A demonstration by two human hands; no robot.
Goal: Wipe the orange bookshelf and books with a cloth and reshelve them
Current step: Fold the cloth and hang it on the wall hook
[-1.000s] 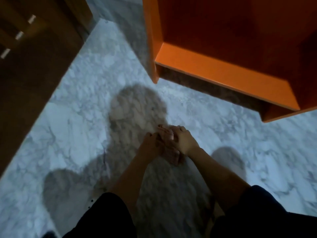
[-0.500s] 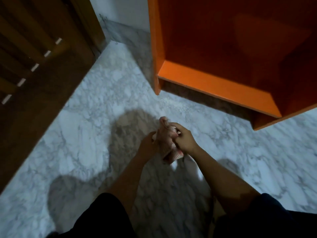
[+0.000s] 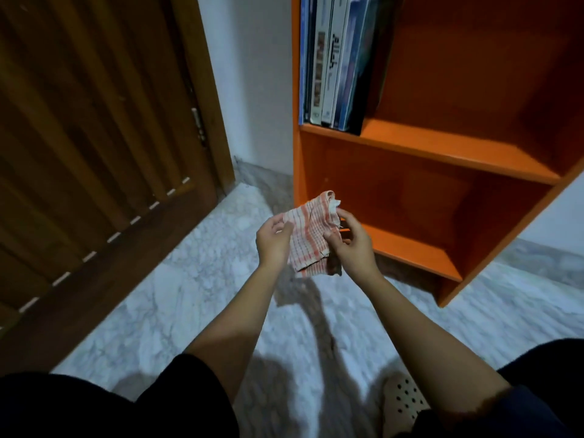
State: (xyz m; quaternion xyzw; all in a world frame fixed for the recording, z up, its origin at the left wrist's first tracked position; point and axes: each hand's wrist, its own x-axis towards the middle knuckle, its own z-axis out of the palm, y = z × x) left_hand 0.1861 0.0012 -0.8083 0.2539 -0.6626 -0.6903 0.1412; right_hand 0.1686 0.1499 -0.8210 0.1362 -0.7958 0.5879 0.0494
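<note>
I see left hand (image 3: 273, 245) and right hand (image 3: 350, 248) each pinching an edge of the cloth (image 3: 309, 238), just in front of the shelf (image 3: 410, 147), at its bottom bay. I'd fold it into a flat pad before wiping. Cloth: small, red-white check, crumpled, frayed edges.

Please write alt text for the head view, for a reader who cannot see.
The left hand and right hand hold a red-checked cloth between them, before an orange bookshelf. Books stand at the left of its upper shelf. Marble floor, wooden door at left.
</note>
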